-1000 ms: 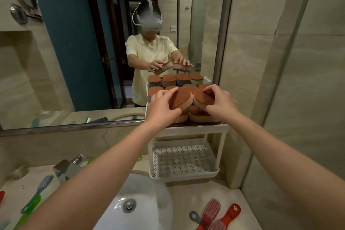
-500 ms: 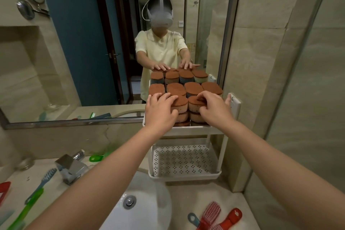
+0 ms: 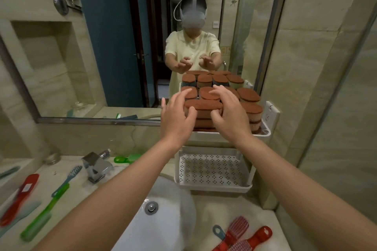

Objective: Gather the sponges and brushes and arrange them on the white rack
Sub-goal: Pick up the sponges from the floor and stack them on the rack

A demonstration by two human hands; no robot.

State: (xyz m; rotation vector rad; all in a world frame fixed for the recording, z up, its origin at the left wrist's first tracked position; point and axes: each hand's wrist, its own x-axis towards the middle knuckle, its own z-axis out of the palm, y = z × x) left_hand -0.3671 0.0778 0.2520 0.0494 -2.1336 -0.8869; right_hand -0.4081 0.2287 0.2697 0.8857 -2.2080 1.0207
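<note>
**Both hands hover open at the stacked sponges on the rack's top shelf**

From my feed, much of the front stack is masked. My left hand (image 3: 177,116) covers the near left corner of the brown-topped oval sponges (image 3: 204,106), and my right hand (image 3: 228,114) hides the middle of the front row. I cannot tell whether either palm touches the pile. The fingers (image 3: 219,93) of both hands are spread and loose, gripping nothing. The top shelf of the white plastic two-tier rack (image 3: 265,133) shows only as a rim under the sponges; how many layers sit there I cannot count, since the lower ones are in shadow. The mirror behind doubles the back rows, so the line between real sponges and reflection is hard to make out.

The front top sponge lies flat, brown face up, its long axis running left to right across the shelf. The sponges behind it also lie brown face up.

The perforated lower shelf (image 3: 212,169) holds nothing I can see. On the beige stone desk, the red plastic brushes (image 3: 242,236) lie at lower right, cut off by the frame edge, handles pointing up and right. At far left a red-handled brush (image 3: 20,197), a green-handled brush (image 3: 43,218) and a blue-handled brush (image 3: 67,179) lie slanted and blurred beside the chrome tap (image 3: 97,166).
</note>
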